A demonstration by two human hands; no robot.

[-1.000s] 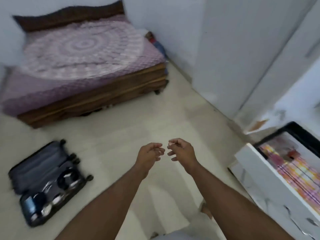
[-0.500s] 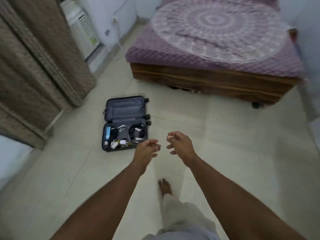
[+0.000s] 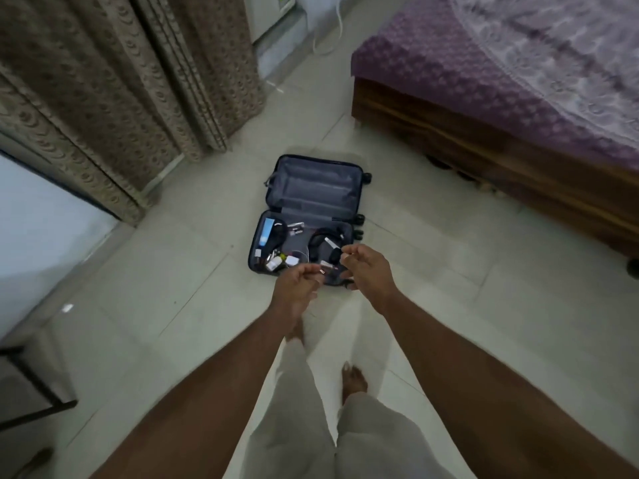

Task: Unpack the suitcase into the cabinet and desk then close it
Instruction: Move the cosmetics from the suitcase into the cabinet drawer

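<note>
suitcase point(image 3: 311, 216) nearer, centred now

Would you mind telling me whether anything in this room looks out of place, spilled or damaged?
Nothing stands out. The dark hard-shell suitcase lies open flat on the pale tiled floor, small items loose but contained in its near half, far half empty. Both hands, left hand and right hand, hold nothing. The purple-covered wooden bed looks tidy.

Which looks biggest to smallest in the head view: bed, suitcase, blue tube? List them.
1. bed, cut off by the frame
2. suitcase, lying open on the floor
3. blue tube, inside the suitcase's near half
</note>
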